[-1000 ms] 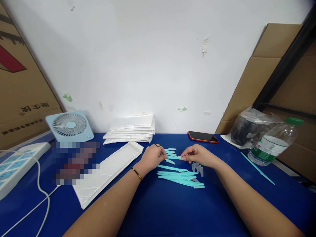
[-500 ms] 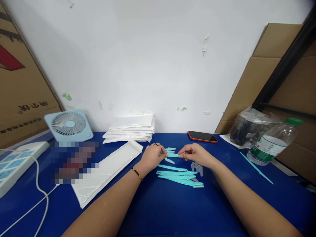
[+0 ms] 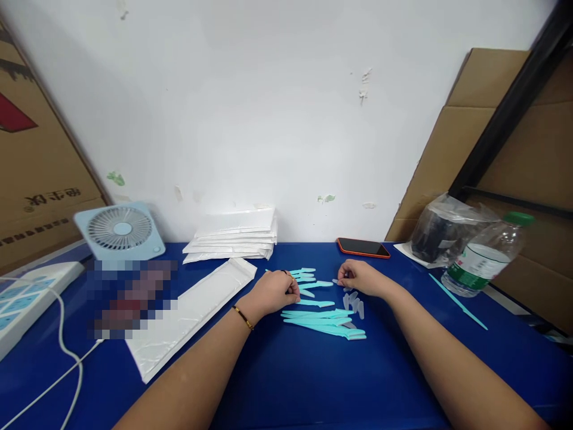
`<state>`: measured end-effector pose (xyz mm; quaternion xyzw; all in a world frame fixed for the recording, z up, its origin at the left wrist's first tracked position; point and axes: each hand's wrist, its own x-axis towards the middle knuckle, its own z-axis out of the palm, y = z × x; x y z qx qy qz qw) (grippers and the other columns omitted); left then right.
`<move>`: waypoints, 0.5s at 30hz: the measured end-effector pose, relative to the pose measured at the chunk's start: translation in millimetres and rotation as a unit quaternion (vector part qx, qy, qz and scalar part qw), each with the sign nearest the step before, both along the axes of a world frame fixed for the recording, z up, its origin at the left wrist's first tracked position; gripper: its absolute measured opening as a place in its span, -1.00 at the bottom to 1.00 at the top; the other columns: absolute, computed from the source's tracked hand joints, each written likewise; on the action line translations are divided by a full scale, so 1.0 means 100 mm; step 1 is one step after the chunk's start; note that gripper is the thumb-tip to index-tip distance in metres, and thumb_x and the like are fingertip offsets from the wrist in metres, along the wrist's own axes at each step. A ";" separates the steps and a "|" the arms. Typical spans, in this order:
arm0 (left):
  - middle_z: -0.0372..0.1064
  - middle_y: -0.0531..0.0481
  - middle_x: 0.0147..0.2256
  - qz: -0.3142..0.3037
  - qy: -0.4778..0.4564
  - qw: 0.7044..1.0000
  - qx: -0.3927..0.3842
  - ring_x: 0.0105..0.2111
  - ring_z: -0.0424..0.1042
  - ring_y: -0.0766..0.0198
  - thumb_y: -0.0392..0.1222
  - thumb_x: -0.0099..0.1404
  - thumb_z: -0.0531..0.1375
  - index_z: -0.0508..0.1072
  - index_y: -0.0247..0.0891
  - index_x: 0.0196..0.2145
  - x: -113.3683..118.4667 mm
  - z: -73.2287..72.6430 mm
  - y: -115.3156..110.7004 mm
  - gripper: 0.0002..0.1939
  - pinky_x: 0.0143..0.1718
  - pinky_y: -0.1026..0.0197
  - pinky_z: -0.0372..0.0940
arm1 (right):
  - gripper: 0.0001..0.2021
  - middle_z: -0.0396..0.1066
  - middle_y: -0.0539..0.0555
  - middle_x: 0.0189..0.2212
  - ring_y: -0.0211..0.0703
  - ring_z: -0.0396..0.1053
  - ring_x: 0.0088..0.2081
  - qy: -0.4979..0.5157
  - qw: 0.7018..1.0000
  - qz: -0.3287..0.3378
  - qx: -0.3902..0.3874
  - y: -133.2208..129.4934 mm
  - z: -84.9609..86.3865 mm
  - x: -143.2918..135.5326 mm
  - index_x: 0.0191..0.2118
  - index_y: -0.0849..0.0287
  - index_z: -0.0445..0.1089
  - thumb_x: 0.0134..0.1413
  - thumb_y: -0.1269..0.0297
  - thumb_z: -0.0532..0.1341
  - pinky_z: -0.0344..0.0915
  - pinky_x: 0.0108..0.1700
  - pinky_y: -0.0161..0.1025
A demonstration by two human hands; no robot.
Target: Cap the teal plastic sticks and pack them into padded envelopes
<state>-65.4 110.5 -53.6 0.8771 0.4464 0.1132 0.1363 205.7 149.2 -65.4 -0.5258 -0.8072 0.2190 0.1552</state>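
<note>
Several turquoise plastic sticks with blade-like ends [image 3: 324,323] lie in a loose row on the blue table [image 3: 313,382]. My left hand [image 3: 280,291] is closed at the left end of one turquoise stick [image 3: 316,303], fingertips pinched on it. To the right, my right hand [image 3: 356,278] pinches a small clear cover [image 3: 335,282] just past the tip of another stick [image 3: 321,285]. Below that hand lie several small translucent covers [image 3: 353,303]. One more turquoise stick [image 3: 458,301] rests apart at the right.
White padded envelopes [image 3: 230,236] are stacked by the wall, with one envelope [image 3: 192,316] nearer on the left. Around them are a blue fan [image 3: 120,230], a power strip [image 3: 31,298], a phone [image 3: 363,247], a bottle [image 3: 481,263] and a bagged dark object [image 3: 432,239].
The hands have moved apart. My left hand has let go of the upper stick and come down to a lower one; my right hand has drawn off right with a small cover.
</note>
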 end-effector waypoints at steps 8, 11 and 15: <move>0.43 0.06 -0.47 -0.011 0.052 0.997 0.055 -0.45 0.35 0.31 -0.16 0.14 0.13 0.45 -0.20 -0.46 0.07 0.02 -0.05 -0.87 -0.40 0.31 0.10 | -0.79 0.38 0.01 -0.53 -0.24 0.33 -0.51 0.072 0.997 0.016 0.034 -0.07 0.15 0.07 -0.29 0.18 0.39 -0.01 0.17 0.17 0.21 -0.49 -0.34; 0.42 0.01 -0.46 0.008 0.065 0.993 0.103 -0.46 0.35 0.28 -0.24 0.15 0.07 0.44 -0.22 -0.47 0.07 0.00 -0.04 -0.84 -0.44 0.29 0.09 | -0.75 0.41 0.05 -0.49 -0.23 0.36 -0.48 0.086 0.994 0.065 0.003 -0.16 0.24 0.04 -0.26 0.19 0.43 0.03 0.16 0.15 0.26 -0.45 -0.33; 0.39 0.02 -0.47 0.006 0.059 0.990 0.130 -0.48 0.34 0.28 -0.25 0.17 0.05 0.42 -0.22 -0.48 0.05 0.01 -0.03 -0.84 -0.45 0.28 0.10 | -0.76 0.42 0.09 -0.35 -0.23 0.37 -0.42 0.057 0.992 0.112 0.011 -0.25 0.31 -0.04 -0.29 0.17 0.48 0.06 0.17 0.12 0.29 -0.39 -0.31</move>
